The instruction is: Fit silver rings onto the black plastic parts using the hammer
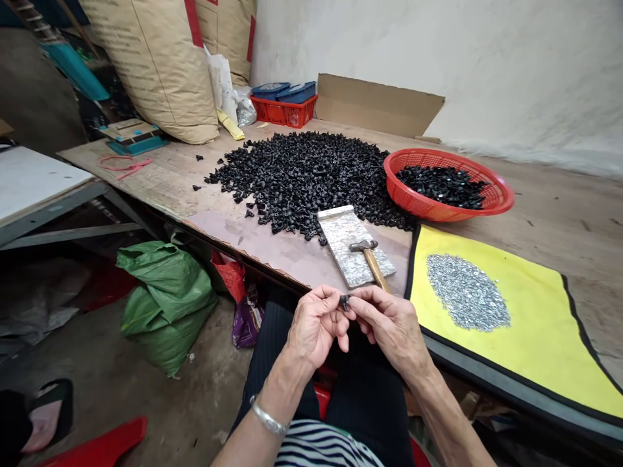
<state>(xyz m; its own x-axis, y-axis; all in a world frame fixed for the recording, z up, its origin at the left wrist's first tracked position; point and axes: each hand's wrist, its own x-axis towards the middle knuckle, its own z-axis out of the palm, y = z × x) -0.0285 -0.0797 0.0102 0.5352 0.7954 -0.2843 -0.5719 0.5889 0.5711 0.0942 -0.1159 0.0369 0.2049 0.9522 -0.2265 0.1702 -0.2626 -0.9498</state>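
My left hand (316, 324) and my right hand (389, 324) meet above my lap, their fingertips pinching a small black plastic part (345, 302) from both sides. Just beyond my right hand, a small hammer (372, 261) with a wooden handle lies across a scuffed metal plate (348, 245); neither hand touches them. A large heap of black plastic parts (296, 181) covers the wooden table (150, 185). More fill a red plastic basket (450, 185). Right of my right hand, a yellow mat (535, 324) holds a pile of small silver metal pieces (464, 292).
A red crate (283, 111) with blue containers, a cardboard sheet (377, 104) and large paper sacks (160, 65) stand behind the table. A green sack (165, 305) sits on the floor at the left. A white table (34, 185) stands further left.
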